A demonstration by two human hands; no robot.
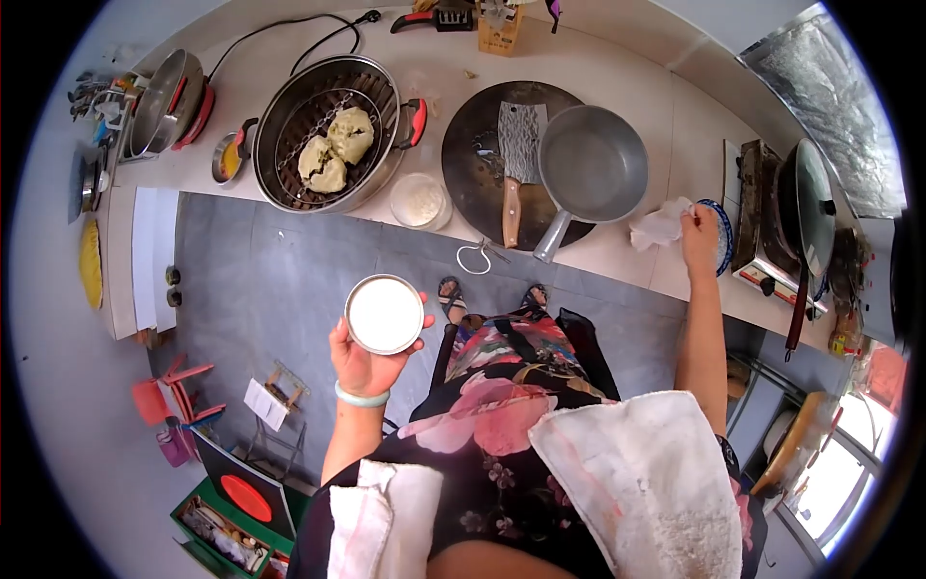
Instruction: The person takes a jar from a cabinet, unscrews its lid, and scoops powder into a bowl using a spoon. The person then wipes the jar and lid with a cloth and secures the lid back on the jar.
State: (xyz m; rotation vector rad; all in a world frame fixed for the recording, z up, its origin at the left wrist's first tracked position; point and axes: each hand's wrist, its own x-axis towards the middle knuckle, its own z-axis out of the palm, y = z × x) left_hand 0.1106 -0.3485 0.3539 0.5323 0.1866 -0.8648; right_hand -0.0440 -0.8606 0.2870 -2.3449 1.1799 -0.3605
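My left hand (365,365), with a pale green bangle at the wrist, holds up a round container (385,315) by its sides. A thin metallic rim circles its plain white face; I cannot tell whether that is the contents or a lid. Over at the right of the counter, my right hand (700,241) is closed on a thin, crumpled, translucent plastic bag (660,225). Beside those fingers, partly covered, is a blue-and-white patterned dish (722,253). A glass jar (421,203) with pale contents stands near the counter's front edge.
A steamer pot (275,185) holds pieces of dough. The round black board (463,164) carries a cleaver (521,145) and a grey saucepan (595,159). A small pan (226,160) has yellow liquid. At the right stand a gas stove (757,203) and a lidded wok (812,212).
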